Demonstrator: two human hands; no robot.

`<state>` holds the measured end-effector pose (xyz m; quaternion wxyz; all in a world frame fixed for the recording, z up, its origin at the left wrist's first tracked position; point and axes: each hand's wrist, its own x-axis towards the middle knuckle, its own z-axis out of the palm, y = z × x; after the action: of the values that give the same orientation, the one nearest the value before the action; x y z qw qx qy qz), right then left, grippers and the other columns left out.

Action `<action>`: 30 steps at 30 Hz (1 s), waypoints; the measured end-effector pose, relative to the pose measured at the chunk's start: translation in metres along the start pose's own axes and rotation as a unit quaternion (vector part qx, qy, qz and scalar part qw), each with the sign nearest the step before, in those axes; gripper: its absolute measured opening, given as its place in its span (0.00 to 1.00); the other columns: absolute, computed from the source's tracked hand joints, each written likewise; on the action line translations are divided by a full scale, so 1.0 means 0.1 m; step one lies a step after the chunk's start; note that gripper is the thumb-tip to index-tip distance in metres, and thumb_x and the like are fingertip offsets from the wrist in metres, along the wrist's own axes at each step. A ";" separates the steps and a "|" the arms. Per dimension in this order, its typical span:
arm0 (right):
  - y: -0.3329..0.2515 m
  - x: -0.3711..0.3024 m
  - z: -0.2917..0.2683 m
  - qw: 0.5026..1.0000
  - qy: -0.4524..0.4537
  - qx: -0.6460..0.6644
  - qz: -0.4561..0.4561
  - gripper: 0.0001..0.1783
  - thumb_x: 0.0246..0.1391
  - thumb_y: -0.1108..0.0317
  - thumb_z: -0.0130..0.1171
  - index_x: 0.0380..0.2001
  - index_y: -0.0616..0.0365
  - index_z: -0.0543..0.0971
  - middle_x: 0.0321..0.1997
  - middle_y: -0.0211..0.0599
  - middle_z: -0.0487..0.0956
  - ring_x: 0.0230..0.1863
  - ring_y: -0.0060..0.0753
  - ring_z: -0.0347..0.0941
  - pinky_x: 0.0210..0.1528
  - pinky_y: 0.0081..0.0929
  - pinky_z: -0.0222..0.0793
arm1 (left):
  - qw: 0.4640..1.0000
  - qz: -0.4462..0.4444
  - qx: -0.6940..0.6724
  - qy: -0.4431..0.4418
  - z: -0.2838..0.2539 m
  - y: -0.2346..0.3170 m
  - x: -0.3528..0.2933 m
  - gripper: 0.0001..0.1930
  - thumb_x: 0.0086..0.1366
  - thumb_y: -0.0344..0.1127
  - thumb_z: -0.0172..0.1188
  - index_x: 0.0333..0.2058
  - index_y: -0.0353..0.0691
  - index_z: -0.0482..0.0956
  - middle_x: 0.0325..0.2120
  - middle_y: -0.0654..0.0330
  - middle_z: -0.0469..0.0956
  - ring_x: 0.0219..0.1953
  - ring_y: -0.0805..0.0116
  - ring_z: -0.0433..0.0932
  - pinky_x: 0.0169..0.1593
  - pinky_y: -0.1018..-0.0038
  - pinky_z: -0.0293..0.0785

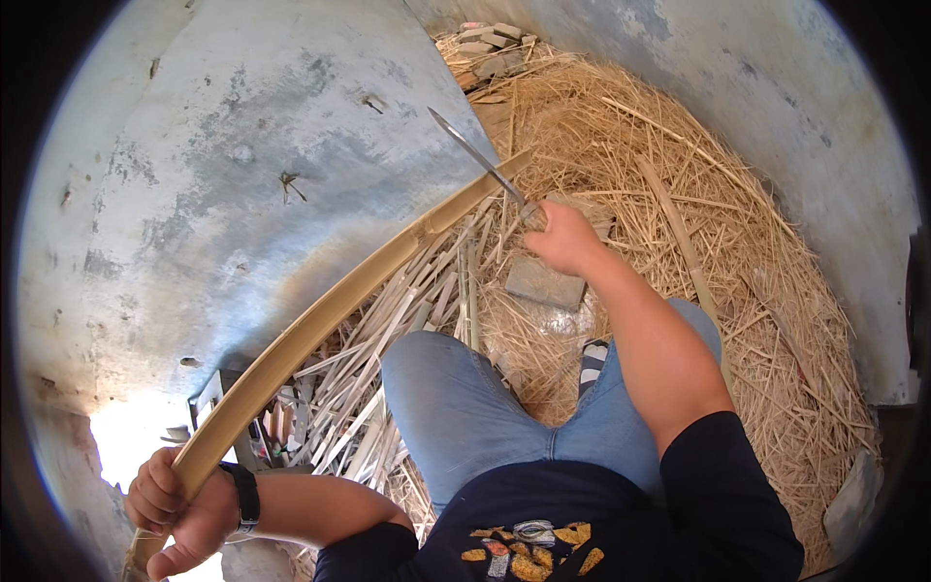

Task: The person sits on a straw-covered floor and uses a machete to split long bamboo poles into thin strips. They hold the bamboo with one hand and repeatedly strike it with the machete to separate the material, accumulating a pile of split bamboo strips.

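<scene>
A long half-round length of split bamboo [322, 320] runs slantwise from the lower left up to the centre, its hollow side partly showing and a node beyond its middle. My left hand [182, 506], a dark band on its wrist, has its fingers wrapped around the near end. In my closed right hand [564, 238] is the handle of a long, narrow-bladed knife [472, 147]. Its blade points up and left, crossing the bamboo near the far end; whether the two touch I cannot tell. Below the right hand lies a flat grey block [545, 282].
Straw-like bamboo shavings [776, 320] cover the floor to the right. Split strips [373, 364] lie heaped left of my knees. A longer strip [679, 228] rests on the shavings. Weathered grey-blue walls [223, 175] rise at left and right, with stacked bricks [490, 44] at the back.
</scene>
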<state>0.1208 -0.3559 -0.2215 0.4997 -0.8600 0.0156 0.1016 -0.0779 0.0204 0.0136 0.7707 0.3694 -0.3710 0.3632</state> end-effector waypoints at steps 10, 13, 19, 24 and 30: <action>-0.10 -0.15 0.25 0.983 -0.053 0.009 -0.173 0.20 0.46 0.66 0.58 0.45 0.60 0.76 0.36 0.49 0.79 0.37 0.40 0.77 0.42 0.40 0.72 | 0.998 0.018 0.045 0.031 0.00 -0.20 0.00 0.25 0.47 0.50 0.71 0.17 0.50 0.60 0.13 0.73 0.57 0.15 0.79 0.53 0.25 0.79 0.49; 0.06 0.06 0.15 0.998 0.030 0.014 -0.050 0.21 0.46 0.64 0.59 0.45 0.60 0.76 0.38 0.50 0.78 0.39 0.41 0.77 0.43 0.39 0.72 | 0.999 0.031 0.034 0.025 0.04 -0.10 0.00 0.24 0.48 0.49 0.71 0.17 0.50 0.60 0.13 0.73 0.57 0.15 0.79 0.54 0.25 0.79 0.49; -0.23 -0.33 0.54 0.973 -0.035 0.039 -0.227 0.19 0.47 0.65 0.60 0.42 0.60 0.75 0.39 0.49 0.79 0.41 0.40 0.78 0.42 0.37 0.72 | 0.996 0.030 0.058 0.055 -0.02 -0.23 -0.03 0.23 0.51 0.49 0.69 0.16 0.49 0.60 0.13 0.72 0.56 0.15 0.78 0.52 0.26 0.78 0.49; -0.15 -0.20 0.37 0.976 -0.059 0.037 -0.208 0.19 0.47 0.65 0.60 0.43 0.61 0.75 0.37 0.50 0.81 0.39 0.45 0.79 0.43 0.37 0.73 | 0.992 0.045 0.079 0.092 -0.03 -0.15 0.02 0.22 0.52 0.47 0.68 0.16 0.49 0.61 0.12 0.72 0.56 0.16 0.78 0.52 0.26 0.78 0.50; 0.03 -0.04 0.41 0.982 0.097 0.088 -0.139 0.17 0.49 0.65 0.58 0.42 0.60 0.75 0.36 0.49 0.81 0.38 0.43 0.80 0.41 0.36 0.74 | 0.995 0.045 0.037 0.084 0.01 -0.05 0.01 0.21 0.52 0.45 0.68 0.16 0.49 0.62 0.12 0.72 0.56 0.16 0.78 0.53 0.26 0.79 0.50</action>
<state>0.1102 -0.3221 -0.2431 0.5786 -0.8125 -0.0469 -0.0543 -0.0734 0.0171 0.0133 0.7680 0.3481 -0.3075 0.4410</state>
